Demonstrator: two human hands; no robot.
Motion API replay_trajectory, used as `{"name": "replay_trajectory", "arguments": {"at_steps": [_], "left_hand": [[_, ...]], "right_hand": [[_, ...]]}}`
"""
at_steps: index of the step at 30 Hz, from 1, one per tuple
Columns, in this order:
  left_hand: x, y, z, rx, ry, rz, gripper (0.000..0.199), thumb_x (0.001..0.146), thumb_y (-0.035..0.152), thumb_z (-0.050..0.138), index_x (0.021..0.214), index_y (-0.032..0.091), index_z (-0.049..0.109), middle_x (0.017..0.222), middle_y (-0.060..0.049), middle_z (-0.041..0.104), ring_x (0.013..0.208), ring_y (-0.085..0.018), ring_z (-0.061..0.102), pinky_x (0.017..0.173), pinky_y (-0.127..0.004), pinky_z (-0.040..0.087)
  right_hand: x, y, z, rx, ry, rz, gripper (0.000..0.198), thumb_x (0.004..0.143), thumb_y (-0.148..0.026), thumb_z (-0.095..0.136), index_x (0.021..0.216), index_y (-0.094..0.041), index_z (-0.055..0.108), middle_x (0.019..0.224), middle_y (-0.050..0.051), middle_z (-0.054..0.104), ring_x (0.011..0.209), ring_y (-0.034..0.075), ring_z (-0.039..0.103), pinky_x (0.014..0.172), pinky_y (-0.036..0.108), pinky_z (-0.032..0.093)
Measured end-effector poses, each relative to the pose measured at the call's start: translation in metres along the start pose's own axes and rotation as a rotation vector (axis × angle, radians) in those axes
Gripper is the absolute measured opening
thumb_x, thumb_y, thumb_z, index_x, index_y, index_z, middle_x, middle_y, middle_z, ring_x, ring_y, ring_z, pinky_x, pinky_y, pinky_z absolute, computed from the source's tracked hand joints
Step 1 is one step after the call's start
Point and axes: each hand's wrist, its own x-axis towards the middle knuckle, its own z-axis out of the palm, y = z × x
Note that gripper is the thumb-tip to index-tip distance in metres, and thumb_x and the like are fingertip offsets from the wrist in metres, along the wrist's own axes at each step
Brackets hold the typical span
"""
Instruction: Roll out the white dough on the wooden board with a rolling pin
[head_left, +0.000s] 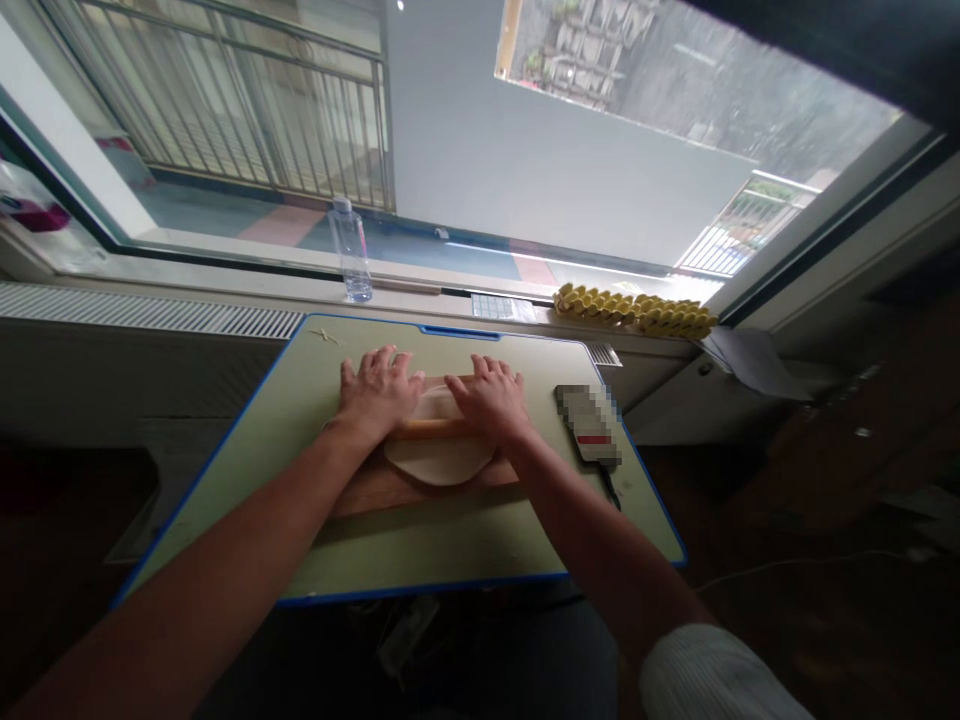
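A wooden rolling pin (433, 430) lies crosswise over a flat, pale oval sheet of dough (441, 462). Under the dough is a brown wooden board (371, 488). My left hand (381, 390) rests palm down over the pin's left part, its fingers stretched forward and spread. Over the right part lies my right hand (491, 398), also palm down with fingers extended and apart. Both hands hide the ends of the pin, and part of the dough shows between them beyond it.
The board sits on a blue-edged, light green table (435, 540). A phone (587, 425) with a cable lies at right. On the windowsill stand a clear bottle (350, 250) and yellow egg trays (634, 310). Thin scraps (325, 335) lie at the table's far left corner.
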Motion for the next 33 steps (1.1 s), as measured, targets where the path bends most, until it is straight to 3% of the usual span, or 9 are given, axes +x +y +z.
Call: {"name": "replay_trajectory", "arguments": {"at_steps": [8, 16, 20, 26, 33], "left_hand": [[-0.016, -0.001, 0.002, 0.008, 0.030, 0.038, 0.061, 0.107, 0.052, 0.036, 0.152, 0.022, 0.063, 0.165, -0.017, 0.056, 0.148, -0.039, 0.052, 0.123, -0.065, 0.036], [-0.051, 0.002, 0.000, 0.023, 0.076, 0.089, 0.058, 0.107, 0.049, 0.035, 0.149, 0.024, 0.068, 0.162, -0.014, 0.060, 0.144, -0.036, 0.055, 0.121, -0.059, 0.040], [-0.081, 0.004, 0.003, 0.018, 0.154, 0.091, 0.058, 0.107, 0.046, 0.038, 0.152, 0.022, 0.066, 0.163, -0.015, 0.059, 0.149, -0.037, 0.052, 0.128, -0.063, 0.032], [-0.127, 0.007, 0.011, -0.068, 0.273, 0.079, 0.057, 0.109, 0.044, 0.037, 0.153, 0.023, 0.066, 0.165, -0.016, 0.058, 0.155, -0.039, 0.048, 0.133, -0.073, 0.015], [-0.145, 0.005, 0.014, -0.110, 0.312, 0.112, 0.052, 0.109, 0.044, 0.040, 0.148, 0.029, 0.070, 0.162, -0.011, 0.061, 0.151, -0.038, 0.052, 0.132, -0.070, 0.022]], "right_hand": [[-0.022, -0.003, -0.006, -0.035, 0.015, -0.001, 0.069, 0.108, -0.063, 0.045, 0.158, -0.016, 0.055, 0.160, 0.016, 0.060, 0.147, 0.035, 0.050, 0.126, 0.053, 0.031], [-0.062, -0.008, -0.010, -0.066, -0.017, 0.052, 0.075, 0.108, -0.070, 0.042, 0.165, -0.022, 0.049, 0.172, 0.013, 0.047, 0.158, 0.037, 0.038, 0.129, 0.060, 0.026], [-0.087, -0.010, -0.004, -0.092, 0.057, 0.081, 0.077, 0.107, -0.066, 0.047, 0.170, -0.022, 0.044, 0.174, 0.013, 0.045, 0.161, 0.039, 0.036, 0.131, 0.061, 0.023], [-0.131, -0.009, 0.008, -0.095, 0.156, 0.063, 0.070, 0.110, -0.064, 0.044, 0.167, -0.024, 0.049, 0.172, 0.012, 0.047, 0.163, 0.040, 0.034, 0.131, 0.065, 0.021], [-0.155, -0.010, 0.013, -0.106, 0.208, 0.061, 0.066, 0.111, -0.065, 0.044, 0.162, -0.026, 0.056, 0.171, 0.011, 0.049, 0.161, 0.038, 0.037, 0.131, 0.064, 0.022]]}}
